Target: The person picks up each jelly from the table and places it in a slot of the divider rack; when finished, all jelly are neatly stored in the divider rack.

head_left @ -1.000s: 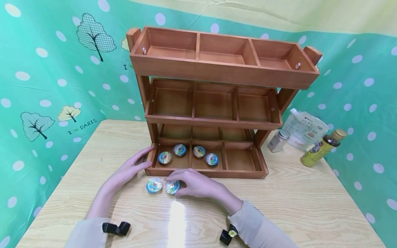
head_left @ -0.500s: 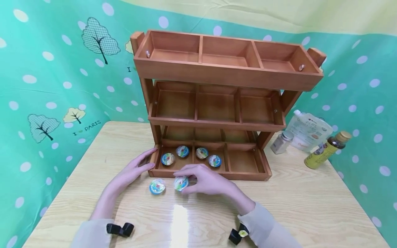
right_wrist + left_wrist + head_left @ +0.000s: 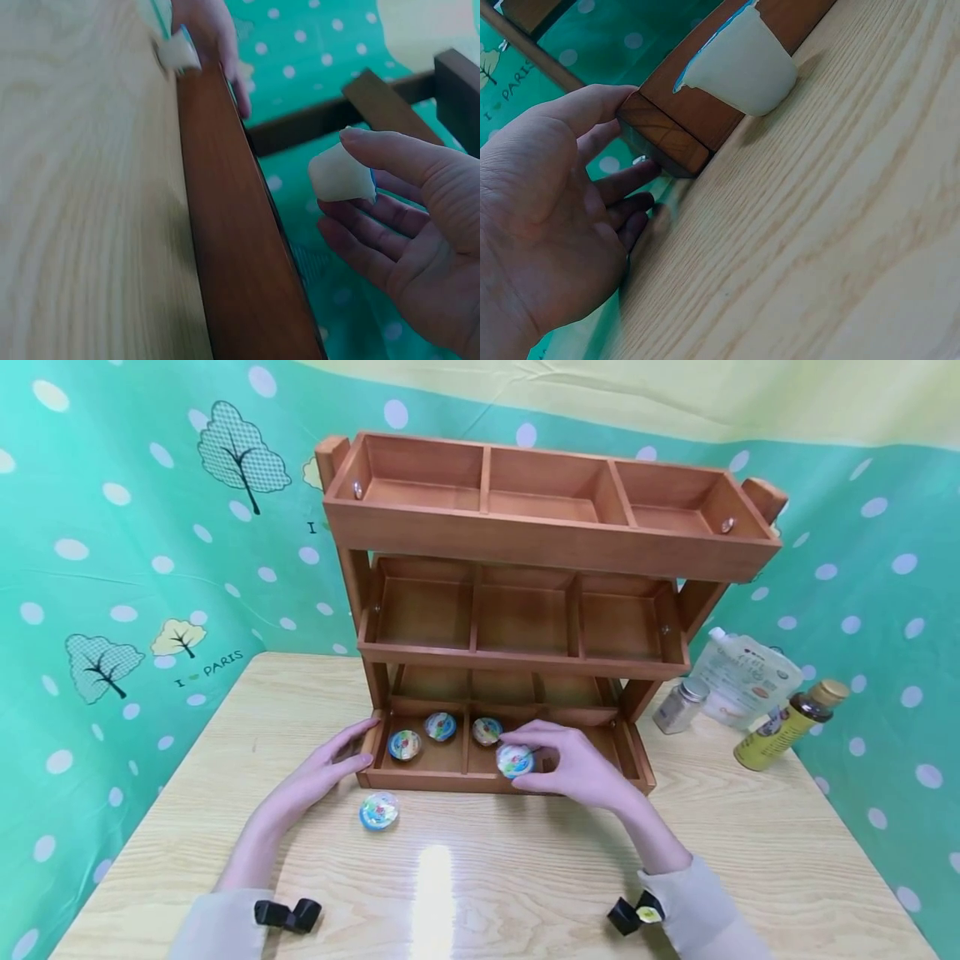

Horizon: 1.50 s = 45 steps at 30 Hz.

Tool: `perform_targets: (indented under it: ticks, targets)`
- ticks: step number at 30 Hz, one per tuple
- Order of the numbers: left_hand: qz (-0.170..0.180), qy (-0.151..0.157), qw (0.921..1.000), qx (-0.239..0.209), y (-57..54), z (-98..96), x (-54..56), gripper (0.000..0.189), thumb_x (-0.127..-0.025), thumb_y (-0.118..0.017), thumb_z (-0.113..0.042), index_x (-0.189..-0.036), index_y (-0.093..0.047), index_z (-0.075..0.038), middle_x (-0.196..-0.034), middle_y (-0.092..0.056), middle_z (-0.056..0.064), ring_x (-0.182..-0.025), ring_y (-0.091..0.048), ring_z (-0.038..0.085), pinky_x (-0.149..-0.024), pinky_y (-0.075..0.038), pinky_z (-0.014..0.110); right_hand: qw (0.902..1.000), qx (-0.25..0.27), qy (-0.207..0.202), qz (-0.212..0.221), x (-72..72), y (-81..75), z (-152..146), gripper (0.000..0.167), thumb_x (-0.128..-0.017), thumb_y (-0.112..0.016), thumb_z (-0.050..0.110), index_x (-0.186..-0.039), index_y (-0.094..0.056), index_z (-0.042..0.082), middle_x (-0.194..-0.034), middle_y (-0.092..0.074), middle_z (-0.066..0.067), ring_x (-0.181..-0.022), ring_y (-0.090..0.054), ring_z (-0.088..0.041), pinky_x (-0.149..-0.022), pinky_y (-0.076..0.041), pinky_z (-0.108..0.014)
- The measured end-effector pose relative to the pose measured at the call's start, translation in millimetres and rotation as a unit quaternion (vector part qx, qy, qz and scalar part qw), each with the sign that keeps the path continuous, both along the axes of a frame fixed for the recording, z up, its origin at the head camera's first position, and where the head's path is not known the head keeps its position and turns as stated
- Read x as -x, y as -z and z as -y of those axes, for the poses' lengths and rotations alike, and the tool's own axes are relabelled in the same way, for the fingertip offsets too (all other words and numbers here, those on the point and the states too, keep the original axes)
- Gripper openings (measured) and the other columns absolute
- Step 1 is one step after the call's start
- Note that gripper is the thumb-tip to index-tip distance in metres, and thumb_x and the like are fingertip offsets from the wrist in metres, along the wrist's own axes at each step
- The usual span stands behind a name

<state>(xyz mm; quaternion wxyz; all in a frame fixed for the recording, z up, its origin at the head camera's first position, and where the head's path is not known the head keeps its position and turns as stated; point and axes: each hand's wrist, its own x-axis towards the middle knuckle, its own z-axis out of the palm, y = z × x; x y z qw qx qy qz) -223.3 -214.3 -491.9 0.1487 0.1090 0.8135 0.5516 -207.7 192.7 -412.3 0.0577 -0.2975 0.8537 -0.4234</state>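
My right hand (image 3: 570,764) pinches a small jelly cup (image 3: 515,762) between thumb and fingertips, above the front of the rack's bottom middle compartment. In the right wrist view that held cup (image 3: 339,174) shows its pale, tapered side. My left hand (image 3: 322,770) touches the left end of the wooden rack's bottom tray (image 3: 420,781) with thumb and fingertips, fingers relaxed. Another jelly cup (image 3: 378,811), with a blue-rimmed printed lid, stands on the table before the tray. Two cups sit in the left compartment, one of them a jelly cup (image 3: 405,745); one more cup (image 3: 487,732) shows in the middle compartment.
The three-tier rack's upper trays (image 3: 551,531) overhang the bottom one. To its right stand a shaker jar (image 3: 681,704), a white spouted pouch (image 3: 744,681) and a yellow-labelled bottle (image 3: 787,724). A dotted green cloth (image 3: 150,710) backs the wooden table (image 3: 300,852).
From the table in front of the tray, my right hand has lifted a jelly cup and carried it right over the middle compartment, covering a cup there. The left hand stays at the rack.
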Motion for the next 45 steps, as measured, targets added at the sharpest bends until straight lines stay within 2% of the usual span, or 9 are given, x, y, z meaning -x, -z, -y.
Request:
perform_targets:
  ticks: [8,14,18,24,30,37,45]
  targets:
    - [0.003,-0.001,1.0000,0.004,-0.3,0.2,-0.8,0.064,-0.105,-0.055,-0.044,-0.163,-0.028,-0.035,-0.175,-0.015,0.006,-0.161,-0.006,0.043,-0.121,-0.015,0.076,0.9944,-0.049,0.069,-0.064,12.4,0.5,-39.8,0.052,-0.083,-0.088,0.022,-0.132,-0.071,0.021,-0.126,-0.072,0.004,-0.108,-0.067,-0.009,-0.091,-0.057,-0.029]
    - [0.003,-0.001,1.0000,0.000,-0.1,0.0,-0.6,0.063,-0.105,-0.055,-0.043,-0.163,-0.029,-0.034,-0.175,-0.016,0.006,-0.161,-0.006,0.042,-0.121,-0.015,0.076,0.9945,-0.031,0.089,-0.046,22.6,8.9,-66.0,0.050,-0.083,-0.087,0.019,-0.130,-0.072,0.012,-0.126,-0.072,-0.005,-0.106,-0.069,-0.014,-0.090,-0.061,-0.036]
    - [0.003,-0.002,1.0000,-0.002,1.1,0.6,-0.7,0.064,-0.106,-0.054,-0.043,-0.163,-0.028,-0.034,-0.175,-0.016,0.006,-0.161,-0.006,0.042,-0.121,-0.015,0.076,0.9937,-0.036,0.103,-0.026,27.3,15.9,-75.6,0.051,-0.083,-0.088,0.022,-0.130,-0.072,0.011,-0.127,-0.073,-0.006,-0.109,-0.069,-0.016,-0.090,-0.061,-0.033]
    - [0.005,-0.003,1.0000,-0.002,2.0,1.4,-2.3,0.063,-0.106,-0.055,-0.042,-0.163,-0.028,-0.035,-0.175,-0.016,0.005,-0.161,-0.005,0.042,-0.121,-0.013,0.076,0.9934,-0.047,0.104,-0.011,32.9,23.2,-81.6,0.050,-0.084,-0.086,0.019,-0.130,-0.071,0.007,-0.125,-0.073,-0.011,-0.107,-0.070,-0.022,-0.086,-0.060,-0.027]
    - [0.008,-0.001,1.0000,0.004,-0.6,0.4,-0.3,0.063,-0.105,-0.054,-0.044,-0.162,-0.028,-0.038,-0.175,-0.015,0.004,-0.161,-0.006,0.042,-0.120,-0.015,0.077,0.9932,-0.064,0.096,0.015,33.5,27.0,-84.1,0.051,-0.085,-0.084,0.014,-0.133,-0.068,0.006,-0.125,-0.072,-0.015,-0.107,-0.071,-0.026,-0.086,-0.061,-0.027]
    - [0.006,-0.001,1.0000,0.008,-0.5,0.9,2.1,0.064,-0.105,-0.055,-0.044,-0.163,-0.027,-0.035,-0.175,-0.015,0.005,-0.161,-0.006,0.042,-0.121,-0.015,0.076,0.9920,-0.094,0.082,0.022,32.9,30.6,-79.6,0.052,-0.085,-0.083,0.008,-0.135,-0.067,0.004,-0.124,-0.071,-0.016,-0.106,-0.073,-0.027,-0.087,-0.062,-0.036]
    - [0.008,-0.001,1.0000,0.004,-1.2,0.7,1.2,0.063,-0.105,-0.055,-0.044,-0.162,-0.028,-0.036,-0.175,-0.015,0.005,-0.161,-0.006,0.042,-0.120,-0.014,0.077,0.9903,-0.108,0.086,0.019,30.8,33.2,-74.1,0.050,-0.084,-0.083,0.006,-0.132,-0.069,0.005,-0.124,-0.073,-0.017,-0.106,-0.073,-0.028,-0.088,-0.063,-0.041]
